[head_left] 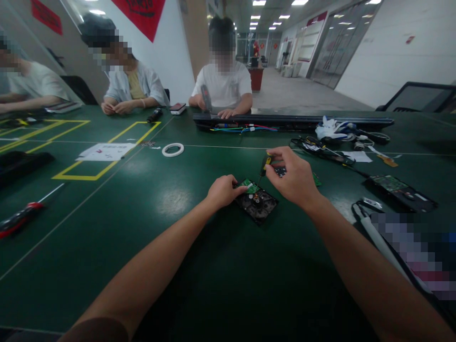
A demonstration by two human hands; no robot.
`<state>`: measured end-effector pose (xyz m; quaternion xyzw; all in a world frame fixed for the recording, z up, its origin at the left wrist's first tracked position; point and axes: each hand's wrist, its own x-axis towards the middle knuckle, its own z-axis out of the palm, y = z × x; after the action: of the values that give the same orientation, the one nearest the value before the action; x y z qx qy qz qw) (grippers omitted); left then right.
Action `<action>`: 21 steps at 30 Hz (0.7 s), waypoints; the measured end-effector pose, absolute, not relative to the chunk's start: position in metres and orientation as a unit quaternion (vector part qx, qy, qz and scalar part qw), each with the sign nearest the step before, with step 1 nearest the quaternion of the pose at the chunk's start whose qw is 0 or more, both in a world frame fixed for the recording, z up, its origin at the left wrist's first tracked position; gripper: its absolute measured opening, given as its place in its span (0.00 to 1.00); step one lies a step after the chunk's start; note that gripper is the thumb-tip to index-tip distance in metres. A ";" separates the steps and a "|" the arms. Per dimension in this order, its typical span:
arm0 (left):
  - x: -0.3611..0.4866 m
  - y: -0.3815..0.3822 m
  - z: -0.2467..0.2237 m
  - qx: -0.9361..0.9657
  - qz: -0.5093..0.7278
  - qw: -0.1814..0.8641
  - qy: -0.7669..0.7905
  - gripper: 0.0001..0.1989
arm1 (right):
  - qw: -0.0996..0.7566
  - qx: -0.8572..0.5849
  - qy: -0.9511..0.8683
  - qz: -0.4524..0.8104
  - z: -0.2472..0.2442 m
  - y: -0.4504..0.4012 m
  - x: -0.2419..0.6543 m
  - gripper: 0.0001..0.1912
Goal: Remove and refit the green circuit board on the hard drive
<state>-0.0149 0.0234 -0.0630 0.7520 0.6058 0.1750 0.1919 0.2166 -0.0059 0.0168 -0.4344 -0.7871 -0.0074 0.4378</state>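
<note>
A dark hard drive (pixel 259 208) with a green circuit board (pixel 251 185) at its far end lies tilted on the green table. My left hand (pixel 224 191) grips the drive's left far corner, thumb over the board's edge. My right hand (pixel 290 173) pinches a yellow and black screwdriver (pixel 266 164) upright, its thin shaft reaching down to the drive beside the board. Partly hidden behind my right hand is another small green board (pixel 316 179).
A second drive (pixel 401 192), cables (pixel 320 148) and white gloves (pixel 335 129) lie right. A long black bar (pixel 292 122) crosses the far side. Left are a white tape ring (pixel 173 150), paper (pixel 107 151) and a red-black screwdriver (pixel 23 217). Three people sit opposite.
</note>
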 end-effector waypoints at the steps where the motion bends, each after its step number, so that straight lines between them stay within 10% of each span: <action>1: -0.015 0.024 -0.063 0.753 0.175 0.190 0.605 0.21 | 0.438 -0.435 -0.786 -0.008 0.017 -0.006 0.217 0.15; 21: -0.015 0.024 -0.063 0.753 0.180 0.191 0.604 0.20 | 0.445 -0.418 -0.792 -0.018 0.016 -0.002 0.222 0.10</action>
<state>-0.0155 0.0243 -0.0633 0.7525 0.6038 0.1805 0.1913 0.2216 -0.0022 0.0164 -0.4182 -0.7919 -0.0176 0.4447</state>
